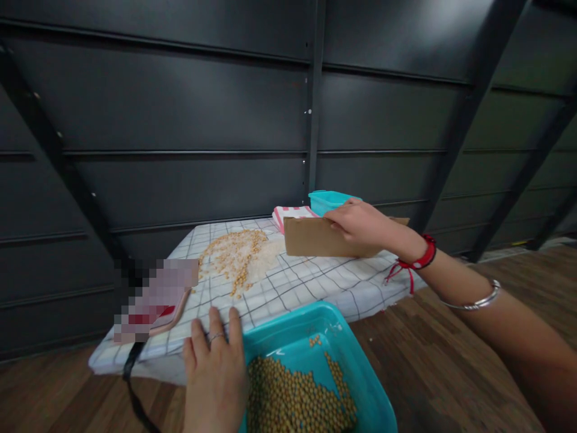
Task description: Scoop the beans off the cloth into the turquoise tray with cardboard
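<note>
My left hand (pixel 215 367) lies with fingers stretched toward the front edge of the cloth-covered table, just left of a turquoise plastic tray (pixel 360 361). Its thumb is hidden. Many round yellowish beans (pixel 293 397) fill the lower part of that tray. Across the table, my right hand (pixel 360 221) has its curled fingers at the top edge of a brown cardboard piece (pixel 311 237), possibly a box side, standing upright. Loose beans (pixel 241 279) and pale grains (pixel 264 258) are spread on the cloth to its left.
A phone (pixel 169 300) with a black strap (pixel 130 367) lies on the left of the checked tablecloth (pixel 297 288). Behind the cardboard are a pink-and-white cloth (pixel 293 211) and another turquoise container (pixel 331 199). A dark panelled wall (pixel 202 108) rises behind the table.
</note>
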A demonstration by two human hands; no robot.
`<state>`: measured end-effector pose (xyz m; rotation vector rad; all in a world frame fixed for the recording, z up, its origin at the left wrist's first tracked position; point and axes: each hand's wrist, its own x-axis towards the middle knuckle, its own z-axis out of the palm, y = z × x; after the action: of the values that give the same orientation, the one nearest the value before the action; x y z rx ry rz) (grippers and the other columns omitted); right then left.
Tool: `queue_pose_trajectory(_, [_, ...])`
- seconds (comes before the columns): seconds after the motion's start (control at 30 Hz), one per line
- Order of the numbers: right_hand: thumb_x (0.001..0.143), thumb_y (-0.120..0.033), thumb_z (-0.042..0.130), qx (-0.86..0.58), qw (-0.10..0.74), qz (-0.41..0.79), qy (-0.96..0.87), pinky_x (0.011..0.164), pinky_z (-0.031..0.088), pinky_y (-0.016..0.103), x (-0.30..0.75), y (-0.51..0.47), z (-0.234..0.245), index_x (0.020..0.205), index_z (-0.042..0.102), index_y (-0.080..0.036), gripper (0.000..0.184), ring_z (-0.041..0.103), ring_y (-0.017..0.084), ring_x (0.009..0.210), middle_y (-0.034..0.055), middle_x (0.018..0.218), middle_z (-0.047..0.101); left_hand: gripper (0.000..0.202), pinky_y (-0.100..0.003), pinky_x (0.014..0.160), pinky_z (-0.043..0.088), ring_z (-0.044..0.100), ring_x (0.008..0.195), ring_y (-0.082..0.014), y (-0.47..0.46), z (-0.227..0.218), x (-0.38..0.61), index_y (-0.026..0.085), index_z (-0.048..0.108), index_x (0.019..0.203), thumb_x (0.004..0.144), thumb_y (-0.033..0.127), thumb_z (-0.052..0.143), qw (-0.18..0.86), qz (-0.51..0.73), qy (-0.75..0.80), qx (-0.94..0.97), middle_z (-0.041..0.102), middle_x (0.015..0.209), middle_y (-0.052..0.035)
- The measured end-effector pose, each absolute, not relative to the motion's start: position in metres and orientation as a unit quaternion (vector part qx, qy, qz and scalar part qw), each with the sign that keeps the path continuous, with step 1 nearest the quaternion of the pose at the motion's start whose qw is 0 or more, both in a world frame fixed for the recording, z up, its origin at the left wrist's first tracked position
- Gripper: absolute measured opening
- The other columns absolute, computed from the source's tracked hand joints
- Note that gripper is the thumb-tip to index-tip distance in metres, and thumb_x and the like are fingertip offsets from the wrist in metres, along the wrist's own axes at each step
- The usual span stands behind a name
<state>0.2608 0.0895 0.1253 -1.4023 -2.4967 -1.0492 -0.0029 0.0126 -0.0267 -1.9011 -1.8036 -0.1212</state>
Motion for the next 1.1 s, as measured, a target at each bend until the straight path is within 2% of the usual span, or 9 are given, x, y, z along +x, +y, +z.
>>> queue_pose_trajectory(0.13, [0.076, -0.014, 0.042, -0.435, 0.041, -0.335, -0.835, 0.065, 0.030, 0.028, 0.234, 0.086, 0.136, 0.081, 0.057, -0.016, 0.016, 0.053, 0.015, 0.066, 0.0048, 0.071, 0.062, 0.049, -0.052, 0.091, 0.038, 0.042, 0.117, -0.0412, 0.012, -0.026, -0.006, 0.008, 0.044, 0.126, 0.079, 0.003, 0.028, 0.255, -0.036, -0.654, -0.711, 0.045, 0.130, -0.0245])
queue_pose_trajectory(0.3, [0.072, -0.012, 0.043, -0.434, 0.033, -0.373, -0.819, 0.066, 0.030, 0.029, 0.238, 0.083, 0.138, 0.082, 0.057, -0.016, 0.017, 0.053, 0.016, 0.066, 0.0044, 0.070, 0.062, 0.051, -0.051, 0.094, 0.036, 0.041, 0.119, -0.0386, 0.012, -0.029, -0.007, 0.010, 0.042, 0.128, 0.079, 0.002, 0.028, 0.256, -0.038, -0.664, -0.702, 0.042, 0.132, -0.0241])
queue_pose_trajectory(0.43, [0.078, -0.017, 0.040, -0.414, 0.018, -0.353, -0.839, 0.066, 0.033, 0.030, 0.249, 0.076, 0.129, 0.083, 0.058, -0.018, 0.019, 0.055, 0.016, 0.067, 0.0040, 0.073, 0.064, 0.051, -0.053, 0.096, 0.034, 0.038, 0.121, -0.0380, 0.012, -0.031, -0.005, 0.010, 0.040, 0.129, 0.079, 0.002, 0.029, 0.233, -0.053, -0.672, -0.701, 0.041, 0.133, -0.0250])
queue_pose_trajectory(0.57, [0.081, -0.017, 0.036, -0.369, 0.055, -0.344, -0.862, 0.069, 0.035, 0.031, 0.243, 0.073, 0.118, 0.091, 0.057, -0.017, 0.023, 0.056, 0.016, 0.071, 0.0049, 0.079, 0.065, 0.051, -0.053, 0.097, 0.032, 0.036, 0.122, -0.0382, 0.014, -0.030, -0.003, 0.008, 0.041, 0.128, 0.078, 0.002, 0.032, 0.204, -0.058, -0.691, -0.691, 0.039, 0.134, -0.0251])
queue_pose_trajectory(0.8, [0.082, -0.016, 0.033, -0.296, 0.099, -0.334, -0.889, 0.080, 0.037, 0.034, 0.226, 0.069, 0.115, 0.092, 0.057, -0.018, 0.026, 0.057, 0.016, 0.076, 0.0035, 0.082, 0.066, 0.052, -0.054, 0.096, 0.034, 0.034, 0.123, -0.0392, 0.013, -0.027, -0.010, 0.009, 0.038, 0.130, 0.078, 0.002, 0.029, 0.180, -0.053, -0.679, -0.710, 0.037, 0.135, -0.0258])
queue_pose_trajectory(0.97, [0.082, -0.017, 0.034, -0.269, 0.121, -0.306, -0.905, 0.080, 0.039, 0.033, 0.231, 0.063, 0.118, 0.093, 0.057, -0.021, 0.026, 0.057, 0.015, 0.077, 0.0010, 0.085, 0.066, 0.055, -0.051, 0.098, 0.034, 0.033, 0.124, -0.0371, 0.013, -0.026, -0.011, 0.009, 0.033, 0.132, 0.078, 0.000, 0.027, 0.169, -0.060, -0.690, -0.701, 0.037, 0.136, -0.0238])
queue_pose_trajectory(1.1, [0.084, -0.018, 0.033, -0.272, 0.133, -0.323, -0.897, 0.081, 0.039, 0.034, 0.224, 0.061, 0.114, 0.094, 0.057, -0.020, 0.027, 0.057, 0.016, 0.076, 0.0019, 0.084, 0.066, 0.055, -0.052, 0.098, 0.034, 0.033, 0.124, -0.0371, 0.014, -0.023, -0.011, 0.007, 0.036, 0.130, 0.077, -0.002, 0.028, 0.152, -0.051, -0.698, -0.698, 0.037, 0.135, -0.0242])
